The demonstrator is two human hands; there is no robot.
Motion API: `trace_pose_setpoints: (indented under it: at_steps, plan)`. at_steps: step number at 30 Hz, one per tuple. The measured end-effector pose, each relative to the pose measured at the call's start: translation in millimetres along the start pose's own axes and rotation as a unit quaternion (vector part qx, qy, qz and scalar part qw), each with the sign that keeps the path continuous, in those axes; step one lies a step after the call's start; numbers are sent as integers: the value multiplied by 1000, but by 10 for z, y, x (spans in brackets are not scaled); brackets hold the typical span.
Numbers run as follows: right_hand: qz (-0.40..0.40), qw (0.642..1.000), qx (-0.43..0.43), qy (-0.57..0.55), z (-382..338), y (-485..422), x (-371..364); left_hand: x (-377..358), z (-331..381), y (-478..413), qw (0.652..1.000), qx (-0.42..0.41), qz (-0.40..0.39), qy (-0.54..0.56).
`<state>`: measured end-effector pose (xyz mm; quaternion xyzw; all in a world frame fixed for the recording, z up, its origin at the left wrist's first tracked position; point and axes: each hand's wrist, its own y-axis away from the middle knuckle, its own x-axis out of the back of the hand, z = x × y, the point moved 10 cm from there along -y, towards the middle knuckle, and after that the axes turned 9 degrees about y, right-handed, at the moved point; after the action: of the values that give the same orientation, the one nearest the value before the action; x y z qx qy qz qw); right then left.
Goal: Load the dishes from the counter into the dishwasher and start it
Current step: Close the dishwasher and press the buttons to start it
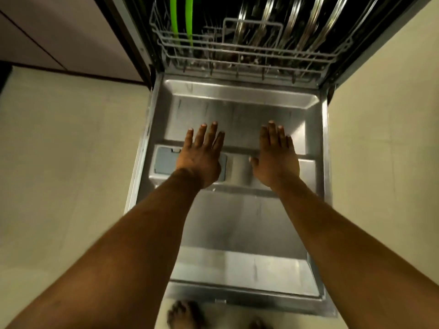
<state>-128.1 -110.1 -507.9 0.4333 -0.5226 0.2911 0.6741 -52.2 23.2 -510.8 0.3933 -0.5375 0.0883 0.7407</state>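
Note:
The dishwasher door [237, 224] lies folded down flat in front of me, its steel inner face up. Behind it the lower rack [249, 55] sits inside the tub, holding several steel plates [316, 27] on edge and two green-rimmed plates [181, 22] at the left. My left hand [202, 157] and my right hand [276, 157] are stretched out over the middle of the door, palms down, fingers straight, holding nothing. The left hand partly covers the grey detergent dispenser [164, 160]. Whether the palms touch the door I cannot tell.
Pale floor [71, 162] lies on both sides of the open door. A cabinet front [59, 32] stands at the upper left. A bare foot [183, 314] shows at the bottom, just before the door's near edge.

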Motion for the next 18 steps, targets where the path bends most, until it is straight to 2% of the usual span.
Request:
trace_pose_setpoints:
  at_steps: [9,18]
  plan:
    - [-34,999,-5,-16,-71,717,-181,-312,251,585,1000,0,-24,19]
    - [-77,996,-1,-34,-122,1565,-196,-592,390,1415,997,40,-66,18]
